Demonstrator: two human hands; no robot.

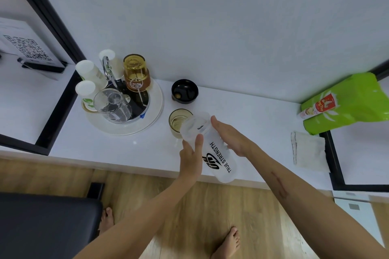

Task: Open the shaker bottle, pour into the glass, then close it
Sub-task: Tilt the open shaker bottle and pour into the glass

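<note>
Two hands on the job here. We've got the translucent plastic shaker bottle with black lettering (210, 149) tipped way over, its open mouth pointing far-left and sitting right over the rim of the small amber-tinted drinking glass (179, 122) on the white counter (242, 111). The bottle's long axis runs from near-right, at its base, up to far-left, at its mouth, so the base hangs out past the counter's near edge.

Our left hand (191, 157) is curled round the left side of the bottle, thumb laid up along the wall near the mouth. Our right hand (229, 136) is wrapped on the right side, fingers behind the bottle, thumb pointing at the rim. Both are gripping the bottle, not spread.

The round black lid (184, 91) lies upside down just beyond the glass, touching nothing, so the opening step looks done and we reckon we're mid-pour. The glass seems to have a bit of clear liquid in it, but we can't make out a stream.

Closing comes next: the lid sits straight beyond the glass and a little left, roughly even between the hands, left maybe a shade nearer. The bottle needs to come upright first.
</note>
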